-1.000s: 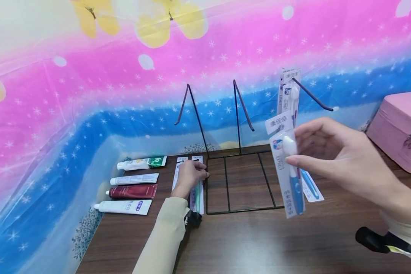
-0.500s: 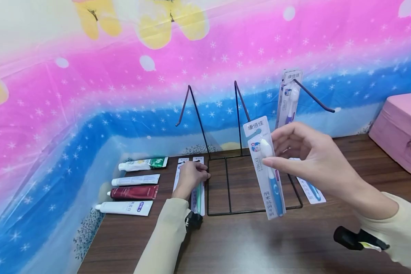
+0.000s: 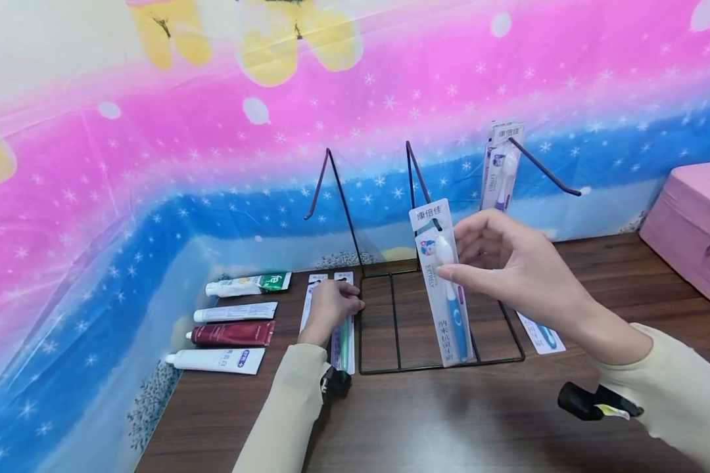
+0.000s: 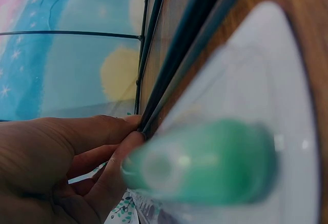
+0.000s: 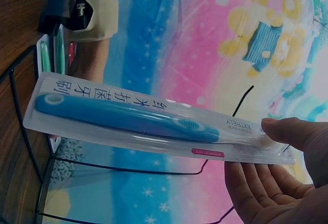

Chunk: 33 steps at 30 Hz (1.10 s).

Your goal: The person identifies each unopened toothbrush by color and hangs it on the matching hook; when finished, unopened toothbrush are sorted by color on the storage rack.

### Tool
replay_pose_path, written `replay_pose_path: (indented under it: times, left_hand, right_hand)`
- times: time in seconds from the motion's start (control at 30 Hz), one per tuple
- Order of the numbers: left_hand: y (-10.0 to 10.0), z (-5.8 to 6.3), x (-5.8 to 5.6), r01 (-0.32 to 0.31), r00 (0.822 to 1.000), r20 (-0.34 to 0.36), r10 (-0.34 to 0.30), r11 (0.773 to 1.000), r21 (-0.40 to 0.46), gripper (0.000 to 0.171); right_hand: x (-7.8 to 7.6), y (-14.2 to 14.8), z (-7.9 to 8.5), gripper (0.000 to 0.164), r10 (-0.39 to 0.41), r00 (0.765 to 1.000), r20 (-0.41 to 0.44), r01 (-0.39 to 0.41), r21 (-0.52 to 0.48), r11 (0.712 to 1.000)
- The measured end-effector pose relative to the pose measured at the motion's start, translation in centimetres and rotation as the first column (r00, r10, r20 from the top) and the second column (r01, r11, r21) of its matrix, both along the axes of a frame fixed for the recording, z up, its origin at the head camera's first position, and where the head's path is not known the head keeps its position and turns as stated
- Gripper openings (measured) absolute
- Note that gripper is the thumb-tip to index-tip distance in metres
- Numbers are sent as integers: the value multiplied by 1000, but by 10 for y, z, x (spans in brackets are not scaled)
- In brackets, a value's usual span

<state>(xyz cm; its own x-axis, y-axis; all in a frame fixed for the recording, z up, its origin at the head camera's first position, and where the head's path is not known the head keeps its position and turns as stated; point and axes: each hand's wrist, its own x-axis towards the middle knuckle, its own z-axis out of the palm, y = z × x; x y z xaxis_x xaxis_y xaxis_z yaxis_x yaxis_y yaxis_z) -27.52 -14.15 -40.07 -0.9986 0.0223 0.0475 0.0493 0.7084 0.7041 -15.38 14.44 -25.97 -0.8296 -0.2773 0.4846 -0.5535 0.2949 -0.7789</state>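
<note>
In the head view my right hand [image 3: 523, 279] holds a blue packaged toothbrush [image 3: 453, 322] by its upper part, thumb in front and fingers behind. Its card stands nearly upright at the rack's middle hook [image 3: 411, 161], and the dark hook tip shows in the card's slot. My left hand [image 3: 329, 305] pinches the left base wire of the black wire rack [image 3: 394, 328] between thumb and finger, as the left wrist view shows. Below that hand lies a green packaged toothbrush [image 4: 205, 160]. The right wrist view shows the blue toothbrush's handle end pointing away from the hand.
Several packaged toothbrushes [image 3: 499, 177] hang on the right hook. The left hook [image 3: 317, 184] is bare. Toothpaste tubes [image 3: 233, 333] lie in a column at left. Another packaged toothbrush [image 3: 544, 335] lies right of the rack, and a pink case [image 3: 686, 230] stands at far right.
My right hand has moved left with the blue toothbrush, from near the right hook to the middle hook, whose tip shows in the card's slot. My left hand stays on the rack.
</note>
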Motion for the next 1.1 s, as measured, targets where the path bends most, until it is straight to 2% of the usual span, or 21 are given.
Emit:
replay_pose_path:
  times: [0.2, 0.43, 0.73, 1.1]
  left_hand:
    - [0, 2, 0, 1, 1000, -8, -1, 1000, -3, 17]
    - [-1, 2, 0, 10, 1000, -15, -10, 1000, -6, 17]
    - [0, 3, 0, 1, 1000, 7, -1, 1000, -7, 17]
    - [1, 0, 0, 5, 1000, -2, -5, 1000, -24, 17]
  right_hand:
    - [-18, -2, 0, 40, -73, 997, 4, 73, 43, 996]
    - [-47, -7, -2, 46, -150, 988, -23, 151, 56, 987]
    - [-80, -12, -2, 43, -186, 982, -44, 188, 45, 981]
    - [-110, -15, -1, 46, -235, 971, -43, 237, 64, 969]
